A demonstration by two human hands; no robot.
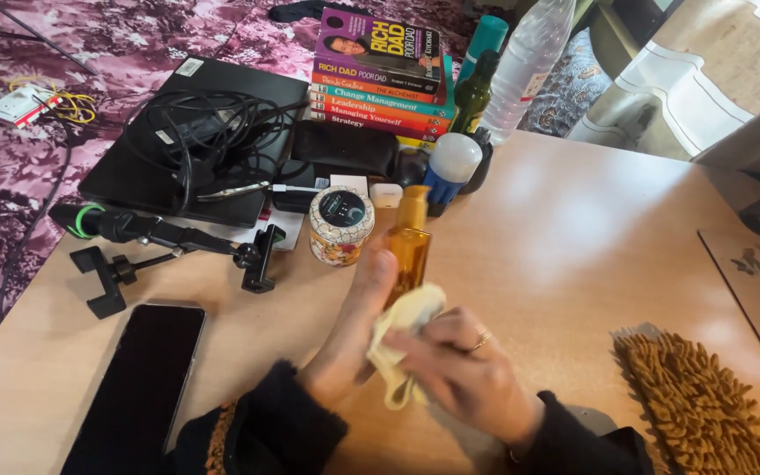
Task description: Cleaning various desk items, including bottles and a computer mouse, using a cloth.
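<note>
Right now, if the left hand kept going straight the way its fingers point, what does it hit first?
The left hand points up and away along the amber bottle it holds. Past that, the round patterned tin looks first in line, though depth is unclear; it might slip just right of it toward the small white case.

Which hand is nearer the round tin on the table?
Left. The left hand, gripping the amber bottle, sits just below the round tin; the right hand with the cloth is farther off.

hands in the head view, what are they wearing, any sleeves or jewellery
Both hands are bare, no gloves. The left hand comes out of a fuzzy black sleeve with a patterned brown patch near the cuff. The right hand has a thin ring on one finger and a black sleeve too.
</note>
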